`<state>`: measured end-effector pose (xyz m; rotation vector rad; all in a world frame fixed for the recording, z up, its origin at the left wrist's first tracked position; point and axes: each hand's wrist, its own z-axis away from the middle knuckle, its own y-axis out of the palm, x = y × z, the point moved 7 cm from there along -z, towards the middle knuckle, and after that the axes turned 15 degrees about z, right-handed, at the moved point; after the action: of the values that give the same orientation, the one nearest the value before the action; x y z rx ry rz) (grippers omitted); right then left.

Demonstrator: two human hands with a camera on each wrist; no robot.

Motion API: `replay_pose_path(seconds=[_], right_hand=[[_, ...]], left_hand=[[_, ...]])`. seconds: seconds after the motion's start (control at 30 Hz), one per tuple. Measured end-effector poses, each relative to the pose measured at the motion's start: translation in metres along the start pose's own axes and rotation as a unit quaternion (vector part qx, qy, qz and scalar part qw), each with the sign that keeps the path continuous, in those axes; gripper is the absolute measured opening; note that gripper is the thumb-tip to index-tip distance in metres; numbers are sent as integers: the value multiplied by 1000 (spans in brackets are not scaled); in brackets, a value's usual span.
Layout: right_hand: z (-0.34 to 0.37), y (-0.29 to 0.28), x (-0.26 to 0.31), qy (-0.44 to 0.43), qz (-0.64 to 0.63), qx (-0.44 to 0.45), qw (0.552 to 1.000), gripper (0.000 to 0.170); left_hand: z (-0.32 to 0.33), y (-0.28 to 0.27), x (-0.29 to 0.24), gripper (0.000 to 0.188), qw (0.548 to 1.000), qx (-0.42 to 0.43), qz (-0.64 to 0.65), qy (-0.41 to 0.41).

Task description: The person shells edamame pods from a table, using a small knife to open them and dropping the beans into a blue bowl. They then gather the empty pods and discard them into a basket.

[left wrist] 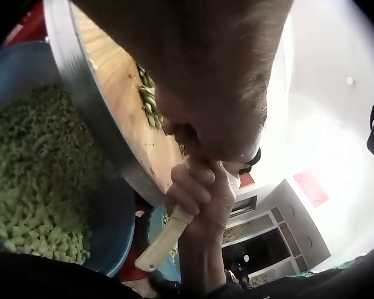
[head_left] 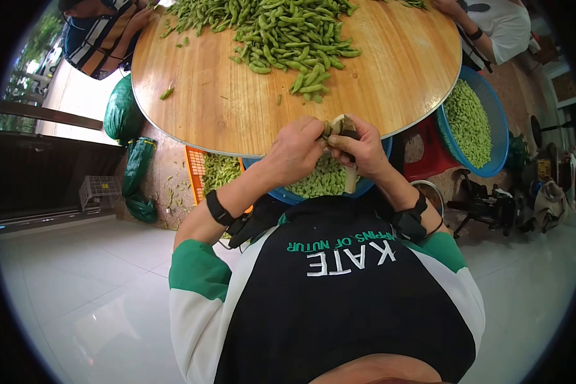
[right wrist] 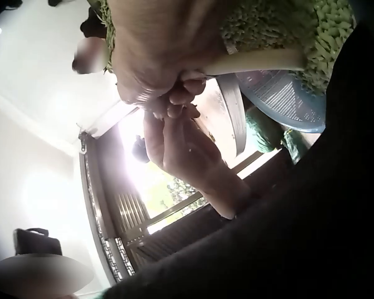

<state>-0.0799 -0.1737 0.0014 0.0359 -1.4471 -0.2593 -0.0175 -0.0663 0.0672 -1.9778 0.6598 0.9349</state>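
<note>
In the head view my left hand [head_left: 297, 150] and right hand [head_left: 365, 150] meet just off the table's near edge, above a blue basin of shelled green beans [head_left: 320, 179]. My right hand grips a tool by its pale handle [head_left: 351, 179], which points down toward my body. The left wrist view shows the right fingers curled round that handle [left wrist: 162, 243]. My left hand's fingers are bent and touch the right fingertips; what lies between them is hidden. Green pods [head_left: 294, 38] lie heaped on the wooden table [head_left: 198, 83].
An orange basket [head_left: 196, 173] with pods stands left of the blue basin. At the right is another blue basin [head_left: 500, 137] of beans, beside a red stool [head_left: 422, 153]. Green sacks [head_left: 123, 112] lie at the left. Two people sit at the table's far sides.
</note>
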Motion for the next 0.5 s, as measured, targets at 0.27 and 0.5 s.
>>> replay_pose_path(seconds=[0.27,0.5], right_hand=[[9,5,8,-34,109,10,993,15],[13,0,12,-38,99,31,994,13]], left_hand=[[13,9,40,16,924,30,290,-247],[16,18,44,12,869,3,416,-267]])
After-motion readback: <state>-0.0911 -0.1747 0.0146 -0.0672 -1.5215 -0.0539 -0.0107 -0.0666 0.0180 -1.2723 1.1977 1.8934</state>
